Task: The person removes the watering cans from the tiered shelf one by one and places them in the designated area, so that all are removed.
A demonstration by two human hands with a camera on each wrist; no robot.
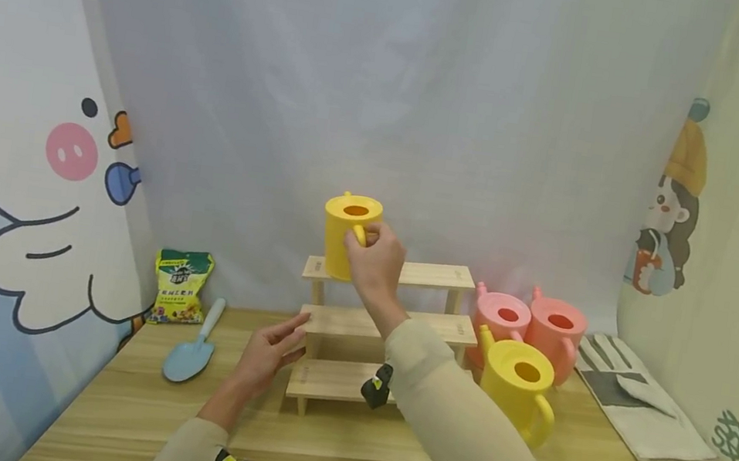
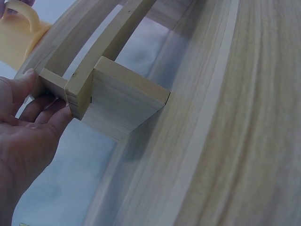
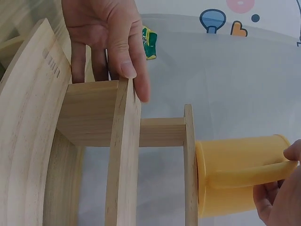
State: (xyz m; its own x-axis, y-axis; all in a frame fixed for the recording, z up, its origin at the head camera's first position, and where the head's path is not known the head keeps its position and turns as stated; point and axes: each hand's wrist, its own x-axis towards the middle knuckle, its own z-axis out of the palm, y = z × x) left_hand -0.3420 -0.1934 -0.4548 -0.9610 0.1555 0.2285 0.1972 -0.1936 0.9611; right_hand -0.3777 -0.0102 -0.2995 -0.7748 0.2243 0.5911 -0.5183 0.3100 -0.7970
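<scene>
My right hand (image 1: 376,260) grips the handle of a yellow watering can (image 1: 335,245), with the can upright at the left part of a three-tier wooden shelf (image 1: 392,325). In the right wrist view, the bottom of the can (image 3: 225,157) is right at the top board (image 3: 190,174). My left hand (image 1: 268,349) holds the left end of the middle tier; in the left wrist view its thumb and fingers (image 2: 44,110) are around the wooden end of the shelf.
Right of the shelf stand two pink watering cans (image 1: 556,337) and another yellow watering can (image 1: 516,382). Farther right lie pale gloves (image 1: 643,411) with a grey patch. On the left are a light blue trowel (image 1: 190,357) and a green-yellow packet (image 1: 180,288). A curtain hangs behind.
</scene>
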